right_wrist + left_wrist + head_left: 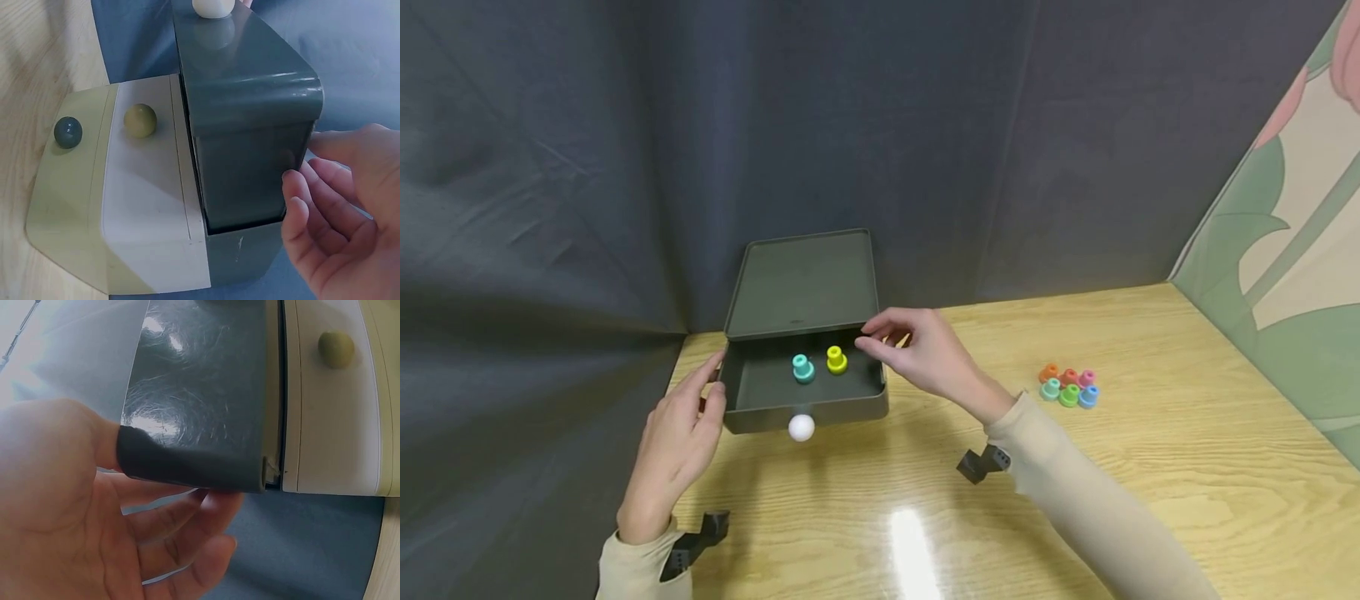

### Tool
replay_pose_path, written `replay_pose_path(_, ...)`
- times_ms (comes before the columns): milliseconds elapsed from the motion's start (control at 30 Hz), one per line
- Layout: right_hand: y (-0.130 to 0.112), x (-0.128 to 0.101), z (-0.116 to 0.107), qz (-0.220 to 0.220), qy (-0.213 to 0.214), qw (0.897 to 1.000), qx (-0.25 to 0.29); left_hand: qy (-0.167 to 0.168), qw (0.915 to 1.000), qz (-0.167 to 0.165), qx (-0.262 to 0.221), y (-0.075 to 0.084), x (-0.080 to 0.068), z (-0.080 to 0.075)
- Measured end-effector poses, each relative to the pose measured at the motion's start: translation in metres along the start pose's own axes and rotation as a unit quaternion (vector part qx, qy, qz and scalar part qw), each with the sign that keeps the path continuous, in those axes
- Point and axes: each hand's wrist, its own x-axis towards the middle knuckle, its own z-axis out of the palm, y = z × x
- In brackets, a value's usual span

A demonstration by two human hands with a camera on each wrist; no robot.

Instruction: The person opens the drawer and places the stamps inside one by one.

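Note:
A dark green drawer (808, 411) with a white knob (801, 427) stands pulled out of a small cabinet. On its floor stand a teal peg (803, 369) and a yellow peg (837, 360), a little apart. My left hand (673, 437) rests along the drawer's left side, fingers loosely bent; its thumb tip is hidden behind the front corner in the left wrist view. Over the right wall reaches my right hand (921, 350), thumb and index slightly parted, right of the yellow peg. In the right wrist view their tips are hidden behind the wall, while other fingers (299, 215) overlap its outside.
The cabinet's dark top panel (805, 283) lies behind the drawer. Below are a white drawer (150, 181) and a yellowish drawer (69, 181), each with a round knob. Several coloured pegs (1069, 396) stand grouped on the wooden table (1150, 467). A dark curtain (865, 142) hangs behind.

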Motion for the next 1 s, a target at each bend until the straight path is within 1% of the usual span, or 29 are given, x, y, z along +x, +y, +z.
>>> replay_pose_path(233,0.005,-0.008,-0.011,0.016,0.023,1.000,0.011,0.004,1.0000,0.008,-0.002,0.001,0.001,0.000)
replay_pose_path(467,0.021,-0.022,-0.020,0.034,0.034,0.999,0.011,0.002,1.0000,0.008,-0.001,0.001,0.001,-0.002)
replay_pose_path(667,0.037,-0.038,-0.027,0.049,0.033,0.998,0.012,-0.002,1.0000,0.002,-0.002,0.001,0.001,-0.002)
replay_pose_path(833,0.048,-0.050,-0.033,0.076,0.028,0.997,0.004,0.000,1.0000,0.001,-0.001,0.001,0.001,-0.001)
replay_pose_path(1000,0.060,-0.061,-0.038,0.107,0.022,0.994,0.014,0.002,1.0000,0.001,0.000,0.001,0.001,-0.001)
